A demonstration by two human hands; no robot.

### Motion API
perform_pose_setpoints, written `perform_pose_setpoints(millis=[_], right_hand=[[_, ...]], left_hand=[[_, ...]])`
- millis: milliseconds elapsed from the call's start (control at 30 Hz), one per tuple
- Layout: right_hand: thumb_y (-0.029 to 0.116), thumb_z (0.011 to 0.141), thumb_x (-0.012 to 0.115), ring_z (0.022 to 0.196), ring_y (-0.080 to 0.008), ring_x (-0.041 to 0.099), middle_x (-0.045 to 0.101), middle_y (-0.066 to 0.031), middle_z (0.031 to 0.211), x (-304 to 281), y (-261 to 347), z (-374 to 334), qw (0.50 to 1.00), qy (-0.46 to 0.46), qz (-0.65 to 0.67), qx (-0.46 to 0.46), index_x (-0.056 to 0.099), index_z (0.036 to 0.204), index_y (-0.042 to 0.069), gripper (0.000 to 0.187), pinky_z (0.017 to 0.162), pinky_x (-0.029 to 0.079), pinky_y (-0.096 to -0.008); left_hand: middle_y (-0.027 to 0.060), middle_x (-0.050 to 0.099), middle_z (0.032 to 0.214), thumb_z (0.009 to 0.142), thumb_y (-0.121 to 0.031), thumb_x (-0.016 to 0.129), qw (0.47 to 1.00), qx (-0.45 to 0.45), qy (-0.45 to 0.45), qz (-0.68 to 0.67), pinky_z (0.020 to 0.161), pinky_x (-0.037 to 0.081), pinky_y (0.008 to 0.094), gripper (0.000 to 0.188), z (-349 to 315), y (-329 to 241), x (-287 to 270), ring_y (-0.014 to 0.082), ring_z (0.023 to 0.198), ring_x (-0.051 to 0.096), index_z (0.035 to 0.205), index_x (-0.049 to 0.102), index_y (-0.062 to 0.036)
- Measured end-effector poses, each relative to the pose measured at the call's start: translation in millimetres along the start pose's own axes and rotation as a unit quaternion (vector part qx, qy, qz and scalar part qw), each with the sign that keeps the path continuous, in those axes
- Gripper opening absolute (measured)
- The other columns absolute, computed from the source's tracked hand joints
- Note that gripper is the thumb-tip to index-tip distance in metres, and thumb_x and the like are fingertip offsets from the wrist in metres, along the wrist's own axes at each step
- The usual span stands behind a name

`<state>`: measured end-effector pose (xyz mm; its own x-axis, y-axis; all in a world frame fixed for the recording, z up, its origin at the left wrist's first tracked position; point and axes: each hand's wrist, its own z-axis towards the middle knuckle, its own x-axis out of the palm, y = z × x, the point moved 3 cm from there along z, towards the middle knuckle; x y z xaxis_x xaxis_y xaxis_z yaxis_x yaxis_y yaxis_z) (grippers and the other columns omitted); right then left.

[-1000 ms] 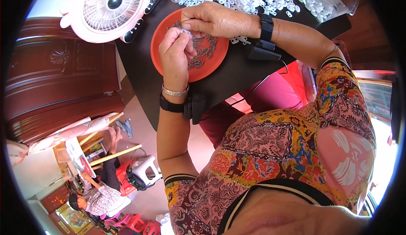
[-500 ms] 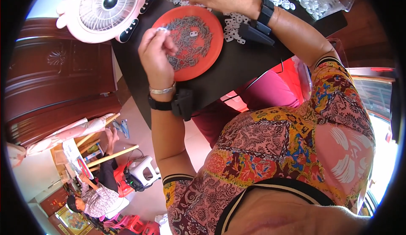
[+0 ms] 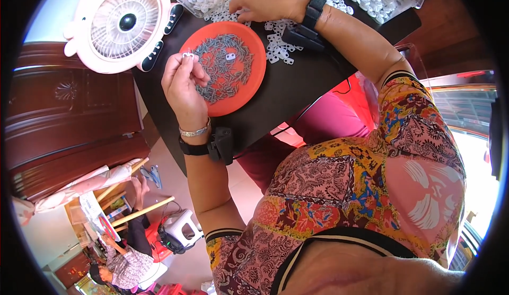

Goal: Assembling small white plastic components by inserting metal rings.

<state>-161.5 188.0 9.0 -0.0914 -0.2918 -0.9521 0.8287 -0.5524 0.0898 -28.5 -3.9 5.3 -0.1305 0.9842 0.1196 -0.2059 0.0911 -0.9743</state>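
Over the orange dish (image 3: 249, 85), near its left rim, the left hand (image 3: 183, 83) has pulled back from the middle w/ a small white clip (image 3: 187, 55) pinched between thumb and forefinger tips, fingers closed on it. A sec ago both hands were bunched together above the dish centre; now they're well apart. Right hand (image 3: 265, 0) has gone up to the far edge of the black board (image 3: 297, 90), lying on the heap of white plastic pieces (image 3: 286, 56), fingers curled down among them; can't tell if it grips one yet. Judging from that: one piece looks done or held ready on the left, and the right is fetching the next white part.

Dish sits at the board's left-centre, holding a scatter of small grey metal bits (image 3: 222, 67) plus one white piece lying on them. White pieces spill from the far edge down to just beside the dish's right rim.

Around: pink-white desk fan (image 3: 119, 27) touching the board's far-left corner, close to the left hand's knuckles. Black wrist straps on both arms, w/ a cable trailing off the board's near edge. Another person sits well below, by the wooden cabinet (image 3: 58, 114), clear of the work.
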Motion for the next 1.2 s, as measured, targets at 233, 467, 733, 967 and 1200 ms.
perform_pose_setpoints(millis=[233,467,733,967,1200], right_hand=[[0.020,0.078,0.065,0.083,-0.0294,0.062,0.060,-0.0071,0.090,27.6,-0.9,-3.2,0.997,-0.033,-0.057,0.031,0.064,0.086,0.008,0.014,0.070,0.051,-0.0405],[0.018,0.080,0.064,0.083,-0.0300,0.062,0.060,-0.0083,0.090,12.5,-8.3,-10.6,0.999,-0.007,0.001,0.040,0.063,0.088,0.008,0.013,0.074,0.049,-0.0407],[0.013,0.083,0.063,0.079,-0.0235,0.064,0.062,-0.0061,0.085,10.9,-1.6,-4.3,0.999,-0.003,-0.045,0.028,0.065,0.096,0.008,0.014,0.068,0.050,-0.0350],[0.011,0.085,0.063,0.075,-0.0174,0.063,0.065,-0.0073,0.085,7.0,16.0,1.5,0.771,-0.003,0.631,0.086,0.064,0.101,0.004,0.018,0.065,0.050,-0.0274],[0.014,0.090,0.062,0.077,-0.0051,0.059,0.064,0.0010,0.092,-0.1,42.2,-2.6,0.755,0.000,0.654,0.048,0.063,0.111,0.006,0.022,0.069,0.049,-0.0191]], left_hand=[[0.0034,0.048,0.066,0.094,-0.013,0.047,0.999,-0.008,0.027,0.017,0.055,0.036,0.0236,0.016,-0.7,2.6,-0.7,0.0116,0.059,0.047,0.088,0.054,-0.0007],[0.0039,0.048,0.066,0.094,-0.013,0.046,1.000,-0.002,0.026,0.015,0.055,0.036,0.0237,0.017,0.1,3.4,0.0,0.0120,0.058,0.046,0.087,0.053,-0.0005],[0.0041,0.048,0.066,0.094,-0.013,0.045,0.999,-0.017,0.032,0.016,0.055,0.036,0.0241,0.017,-1.2,3.3,1.4,0.0118,0.058,0.045,0.085,0.053,-0.0006],[0.0053,0.054,0.063,0.093,-0.013,0.046,0.997,-0.032,0.056,-0.036,0.051,0.038,0.0226,0.018,-4.0,5.9,10.8,0.0123,0.054,0.051,0.086,0.057,0.0008],[0.0058,0.056,0.066,0.093,-0.014,0.046,0.997,-0.028,0.062,-0.035,0.052,0.041,0.0225,0.018,-3.5,4.7,13.5,0.0131,0.056,0.054,0.086,0.056,-0.0006]])
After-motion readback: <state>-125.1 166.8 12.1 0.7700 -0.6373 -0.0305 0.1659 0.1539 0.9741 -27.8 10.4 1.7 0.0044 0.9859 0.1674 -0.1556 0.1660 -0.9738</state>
